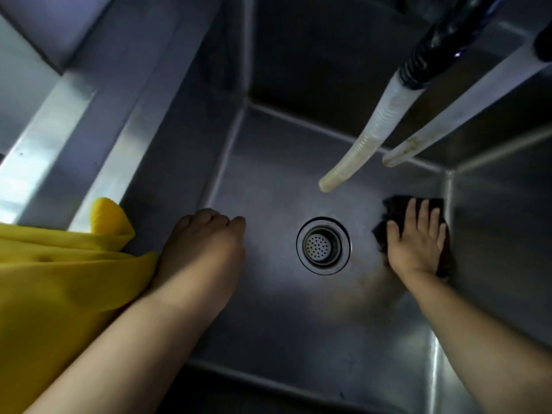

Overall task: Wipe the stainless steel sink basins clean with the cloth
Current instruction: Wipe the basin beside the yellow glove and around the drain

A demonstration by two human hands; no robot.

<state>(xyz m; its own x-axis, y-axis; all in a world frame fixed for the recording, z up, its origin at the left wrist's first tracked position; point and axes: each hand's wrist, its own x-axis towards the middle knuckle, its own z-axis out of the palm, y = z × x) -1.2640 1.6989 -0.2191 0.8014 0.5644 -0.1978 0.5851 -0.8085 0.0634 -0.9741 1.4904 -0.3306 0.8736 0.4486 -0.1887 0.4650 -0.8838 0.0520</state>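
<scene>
The right hand (pixel 416 237) lies flat, fingers straight and spread, pressing a dark cloth (pixel 385 231) onto the floor of the sink basin (pixel 268 309) — near the right wall, just right of the drain (pixel 323 245). The left hand (pixel 206 234) rests loosely curled at the basin's left wall, holding nothing, well apart from the cloth.
</scene>
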